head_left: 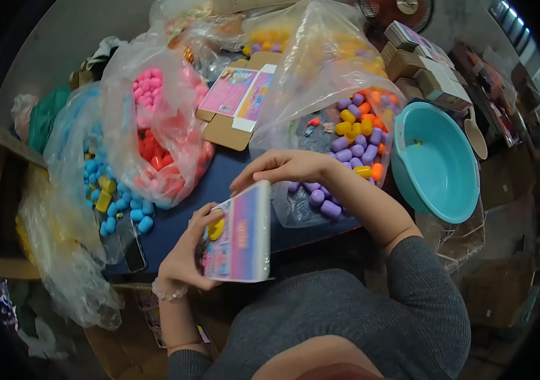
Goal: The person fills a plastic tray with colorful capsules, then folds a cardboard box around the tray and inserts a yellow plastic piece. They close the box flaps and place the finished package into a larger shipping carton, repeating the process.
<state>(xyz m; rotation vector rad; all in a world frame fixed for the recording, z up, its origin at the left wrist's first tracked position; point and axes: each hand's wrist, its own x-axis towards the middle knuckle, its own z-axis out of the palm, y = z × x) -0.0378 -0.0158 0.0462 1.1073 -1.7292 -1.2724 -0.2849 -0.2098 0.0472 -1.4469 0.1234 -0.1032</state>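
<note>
A printed pink, blue and purple box [240, 237] with a pale side is tilted in front of my body. My left hand [192, 248], with a beaded bracelet on the wrist, grips its left side, fingers wrapped round it. At its top end is my right hand [276, 170], fingers bent over the edge; whether they press on the box or only hover is hard to make out. A flattened printed carton [232, 98] lies beyond the hands on the blue table [222, 171].
Plastic bags of blue capsules [145, 223], red and pink capsules [156, 155], and purple, yellow and orange capsules [358, 151] surround the hands. A turquoise basin [438, 161] stands at right. A phone [134, 254] lies near the left front edge. Stacked boxes [431, 76] stand back right.
</note>
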